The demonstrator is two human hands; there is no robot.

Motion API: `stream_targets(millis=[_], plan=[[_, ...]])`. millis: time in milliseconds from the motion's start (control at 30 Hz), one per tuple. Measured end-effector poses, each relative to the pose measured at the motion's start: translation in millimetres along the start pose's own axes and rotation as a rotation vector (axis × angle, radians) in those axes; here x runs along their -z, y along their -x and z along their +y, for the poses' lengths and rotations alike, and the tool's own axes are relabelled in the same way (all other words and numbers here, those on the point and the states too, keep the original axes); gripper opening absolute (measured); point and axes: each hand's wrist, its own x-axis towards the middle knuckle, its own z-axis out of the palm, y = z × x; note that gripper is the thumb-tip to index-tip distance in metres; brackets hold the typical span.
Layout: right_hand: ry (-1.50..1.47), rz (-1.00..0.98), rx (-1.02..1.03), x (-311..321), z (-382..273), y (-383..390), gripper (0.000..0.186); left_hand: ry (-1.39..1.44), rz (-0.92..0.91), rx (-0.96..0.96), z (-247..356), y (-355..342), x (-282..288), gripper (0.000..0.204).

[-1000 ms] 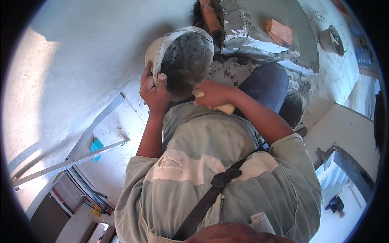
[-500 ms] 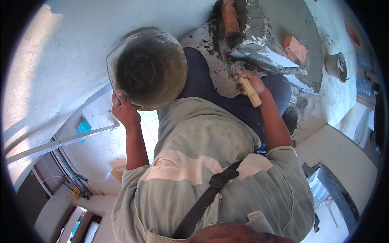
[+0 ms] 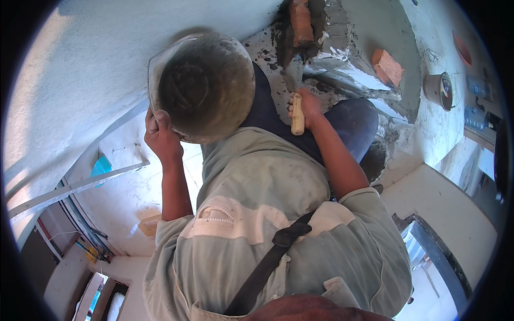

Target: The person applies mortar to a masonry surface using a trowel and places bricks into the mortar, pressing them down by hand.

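My left hand (image 3: pixel 162 136) grips the rim of a mortar-stained bucket (image 3: pixel 206 85), tilted so its dark inside shows. Some residue coats the bottom; I cannot tell how much is in it. In my right hand (image 3: pixel 309 108) is a trowel (image 3: pixel 297 115) by its pale wooden handle. The grey blade points away from me, its tip close to the near end of a reddish brick (image 3: pixel 301 24). That brick lies beside a low mortared block wall (image 3: pixel 337 32). Wet dark mortar surrounds it on the floor.
Another orange brick (image 3: pixel 387 68) rests on the grey mortared surface to the right. Beyond it stands a small bucket (image 3: pixel 438 90). A white wall (image 3: pixel 96 64) rises close on the left, and a long straight bar (image 3: pixel 80 188) extends below it.
My right hand has moved left and forward, and the trowel's blade now points toward the brick. The bucket in my left hand has shifted slightly right and up.
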Motion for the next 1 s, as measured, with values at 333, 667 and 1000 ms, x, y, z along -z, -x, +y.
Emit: stream_targets(millis=[333, 667, 1000], plan=[[0.216, 0.040, -0.034, 16.0, -6.1, 16.8, 0.024, 0.000, -0.047, -0.011, 0.9, -10.2, -7.1, 0.045], [1.156, -0.054, 0.763, 20.9, -34.7, 160.1, 0.026, 0.087, -0.144, -0.023, 20.1, -12.8, -21.0, 0.048], [1.719, -0.064, 1.139, -74.5, 17.5, 107.8, 0.028, -0.207, -0.506, -0.267, 54.2, -34.3, -56.0, 0.057]])
